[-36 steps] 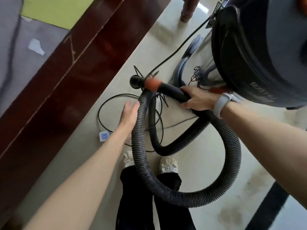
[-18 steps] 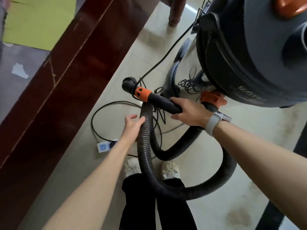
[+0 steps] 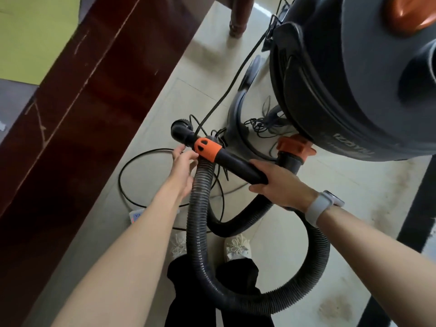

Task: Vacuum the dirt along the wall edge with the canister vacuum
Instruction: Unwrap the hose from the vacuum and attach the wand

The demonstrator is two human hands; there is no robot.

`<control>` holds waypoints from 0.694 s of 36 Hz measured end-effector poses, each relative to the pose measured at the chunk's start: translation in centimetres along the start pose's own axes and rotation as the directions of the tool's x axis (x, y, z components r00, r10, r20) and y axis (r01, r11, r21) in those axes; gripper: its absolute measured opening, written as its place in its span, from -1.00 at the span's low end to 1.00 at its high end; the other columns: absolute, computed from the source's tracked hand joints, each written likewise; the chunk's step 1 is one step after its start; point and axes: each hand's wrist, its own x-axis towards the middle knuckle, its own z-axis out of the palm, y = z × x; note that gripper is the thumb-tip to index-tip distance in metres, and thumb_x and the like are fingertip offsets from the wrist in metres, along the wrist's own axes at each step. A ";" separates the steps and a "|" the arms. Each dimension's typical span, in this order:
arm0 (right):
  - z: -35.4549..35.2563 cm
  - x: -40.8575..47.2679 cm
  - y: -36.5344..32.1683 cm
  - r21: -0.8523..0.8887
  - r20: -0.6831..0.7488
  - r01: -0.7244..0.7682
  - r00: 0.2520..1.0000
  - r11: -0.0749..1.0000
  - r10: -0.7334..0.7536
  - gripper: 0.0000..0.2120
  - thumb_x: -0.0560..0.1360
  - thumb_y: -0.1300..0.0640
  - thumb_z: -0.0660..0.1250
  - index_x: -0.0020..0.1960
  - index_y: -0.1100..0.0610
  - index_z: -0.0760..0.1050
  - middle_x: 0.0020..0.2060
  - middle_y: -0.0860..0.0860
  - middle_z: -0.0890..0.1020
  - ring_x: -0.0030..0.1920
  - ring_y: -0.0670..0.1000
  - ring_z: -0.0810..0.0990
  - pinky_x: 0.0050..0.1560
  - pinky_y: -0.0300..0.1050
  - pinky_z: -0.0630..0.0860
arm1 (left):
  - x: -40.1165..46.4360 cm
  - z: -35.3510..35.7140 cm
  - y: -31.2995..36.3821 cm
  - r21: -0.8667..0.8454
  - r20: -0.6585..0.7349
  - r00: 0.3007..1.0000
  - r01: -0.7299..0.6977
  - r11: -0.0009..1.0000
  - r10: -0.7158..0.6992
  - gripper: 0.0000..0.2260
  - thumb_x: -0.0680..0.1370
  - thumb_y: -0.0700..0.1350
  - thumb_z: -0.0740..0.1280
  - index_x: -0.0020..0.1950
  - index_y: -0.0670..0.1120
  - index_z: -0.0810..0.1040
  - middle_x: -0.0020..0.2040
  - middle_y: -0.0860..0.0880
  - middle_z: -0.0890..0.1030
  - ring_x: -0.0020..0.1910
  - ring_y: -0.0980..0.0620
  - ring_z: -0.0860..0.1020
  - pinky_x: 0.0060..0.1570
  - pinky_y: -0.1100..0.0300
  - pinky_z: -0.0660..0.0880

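Hose untangling, no suction yet.
Your left hand (image 3: 182,167) has slid up the ribbed hose (image 3: 200,223) to the orange collar (image 3: 207,149), fingers loose; your right hand (image 3: 280,185) still grips the wand handle (image 3: 238,166).

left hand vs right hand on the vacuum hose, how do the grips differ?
The right hand wraps the smooth black handle tube; the left hand rests on the ribbed hose just below the orange collar. The right hand's fingers curl around the tube; the left hand's are only loosely bent. Only the right wrist carries a watch. Both are bare and on the same hose assembly.
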 end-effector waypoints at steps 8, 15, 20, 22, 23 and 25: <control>-0.7 0.2 -1.9 -0.070 -0.085 0.035 0.996 0.997 -0.041 -0.62 0.50 0.03 0.35 0.30 -0.08 0.39 0.02 -0.08 0.58 0.03 0.03 0.57 -0.03 -0.11 0.39 | -2.5 0.0 -0.8 -0.028 -0.051 0.997 0.050 0.998 -0.051 -0.77 0.66 0.00 0.16 0.14 -0.13 0.46 -0.11 -0.11 0.55 0.04 -0.07 0.53 -0.05 -0.03 0.51; -2.1 0.6 -5.0 -0.082 -0.044 0.064 0.997 0.995 -0.067 -0.59 0.47 0.02 0.40 0.28 -0.09 0.39 -0.02 -0.07 0.59 -0.09 -0.02 0.51 -0.18 -0.16 0.29 | -4.7 1.5 0.9 0.114 0.016 0.966 0.254 0.961 -0.257 -0.47 0.46 0.33 0.30 0.15 -0.10 0.51 -0.26 -0.09 0.57 -0.12 -0.04 0.58 -0.21 0.05 0.53; -1.7 -1.8 -5.3 0.005 -0.202 0.027 0.979 1.000 -0.025 -0.54 0.50 0.07 0.38 0.35 0.03 0.34 0.15 0.05 0.60 0.14 0.09 0.55 0.14 -0.05 0.42 | -5.3 2.8 2.0 0.061 0.033 0.937 0.346 0.936 -0.348 -0.69 0.49 0.11 0.39 0.00 -0.12 0.51 -0.20 -0.12 0.58 -0.14 -0.05 0.56 -0.18 -0.04 0.56; -0.1 -3.8 -5.6 0.109 -0.411 0.056 0.912 0.992 -0.007 -0.57 0.50 0.12 0.37 0.34 0.11 0.39 0.20 0.09 0.56 0.24 0.12 0.47 0.30 0.03 0.35 | -6.0 3.7 1.5 0.065 0.037 0.930 0.362 0.930 -0.365 -0.69 0.49 0.09 0.39 0.05 -0.12 0.52 -0.23 -0.12 0.63 -0.15 -0.05 0.60 -0.25 -0.02 0.56; 1.0 -5.0 -5.7 0.148 -0.495 0.061 0.869 0.987 0.021 -0.60 0.49 0.13 0.39 0.29 0.16 0.43 0.18 0.10 0.55 0.23 0.14 0.47 0.28 0.05 0.36 | -6.3 4.1 1.0 0.062 0.038 0.926 0.373 0.926 -0.376 -0.66 0.49 0.10 0.39 0.10 -0.11 0.53 -0.20 -0.12 0.65 -0.16 -0.05 0.62 -0.30 0.01 0.56; 3.6 -7.2 -5.7 0.234 -0.556 0.021 0.823 0.972 0.115 -0.62 0.46 0.10 0.43 0.20 0.22 0.46 0.11 0.12 0.53 0.17 0.15 0.47 0.20 0.04 0.41 | -6.9 4.9 0.2 0.026 0.042 0.919 0.391 0.920 -0.391 -0.58 0.49 0.12 0.39 0.22 -0.10 0.51 -0.05 -0.14 0.66 -0.11 -0.05 0.64 -0.33 0.01 0.55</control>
